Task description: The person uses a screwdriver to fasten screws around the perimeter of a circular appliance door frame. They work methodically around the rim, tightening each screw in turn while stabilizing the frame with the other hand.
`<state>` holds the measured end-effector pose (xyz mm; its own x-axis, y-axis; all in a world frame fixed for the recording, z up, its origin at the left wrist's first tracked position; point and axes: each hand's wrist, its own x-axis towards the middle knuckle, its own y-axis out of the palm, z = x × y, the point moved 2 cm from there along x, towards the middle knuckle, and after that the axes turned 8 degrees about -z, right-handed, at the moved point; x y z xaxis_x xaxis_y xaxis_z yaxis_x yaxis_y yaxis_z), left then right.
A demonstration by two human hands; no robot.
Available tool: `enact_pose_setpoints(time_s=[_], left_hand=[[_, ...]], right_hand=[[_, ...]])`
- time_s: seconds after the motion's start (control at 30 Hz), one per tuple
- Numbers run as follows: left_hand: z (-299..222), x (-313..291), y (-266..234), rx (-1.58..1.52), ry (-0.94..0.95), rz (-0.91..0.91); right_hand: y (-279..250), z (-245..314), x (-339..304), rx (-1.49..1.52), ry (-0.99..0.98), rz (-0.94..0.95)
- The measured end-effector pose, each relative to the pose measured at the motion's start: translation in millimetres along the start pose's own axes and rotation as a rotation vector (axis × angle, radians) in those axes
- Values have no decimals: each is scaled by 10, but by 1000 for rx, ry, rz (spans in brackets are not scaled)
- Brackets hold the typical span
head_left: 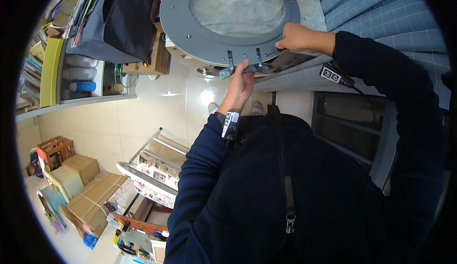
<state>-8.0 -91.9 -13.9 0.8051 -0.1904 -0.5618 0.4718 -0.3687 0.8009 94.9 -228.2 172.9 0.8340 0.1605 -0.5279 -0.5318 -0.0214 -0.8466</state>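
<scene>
A round grey door frame [177,30] with a clear glass bowl [238,9] lies flat in front of me, like the door of a front-loading washing machine. On its near rim sits a metal hinge [225,74] with two upright arms. My left hand [240,88] grips this hinge from the near side, thumb on top and fingers partly hidden under it. At the rim's right side is my right hand [299,39], closed in a pinch. Something thin and dark shows by its fingertips, too small to name. Several small screws or studs dot the grey ring.
Left of the door are a dark fabric bag [128,21], a cardboard box [159,57] and a shelf unit [52,73] with bottles. A blue checked curtain [376,21] hangs at the right. A folding chair or board [157,176] stands behind at the left, near stacked cartons [93,197].
</scene>
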Motion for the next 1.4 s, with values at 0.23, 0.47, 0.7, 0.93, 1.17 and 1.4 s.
enact_pose_setpoints(time_s=[0.23,0.47,0.7,0.93,1.17,1.4], left_hand=[[-27,2,-8,11,-7,-11],[19,67,-64,-22,1,-13],[5,41,-22,6,12,-8],[-6,32,-45,22,-8,-18],[28,74,-59,-3,1,-73],[-4,39,-33,-15,1,-17]], right_hand=[[45,87,-97,-453,-791,-305],[85,25,-113,-498,-764,-207],[50,2,-28,76,-62,-49],[83,89,-155,-507,-981,-422],[63,34,-64,-277,-390,-182],[66,7,-60,-172,-275,-90]])
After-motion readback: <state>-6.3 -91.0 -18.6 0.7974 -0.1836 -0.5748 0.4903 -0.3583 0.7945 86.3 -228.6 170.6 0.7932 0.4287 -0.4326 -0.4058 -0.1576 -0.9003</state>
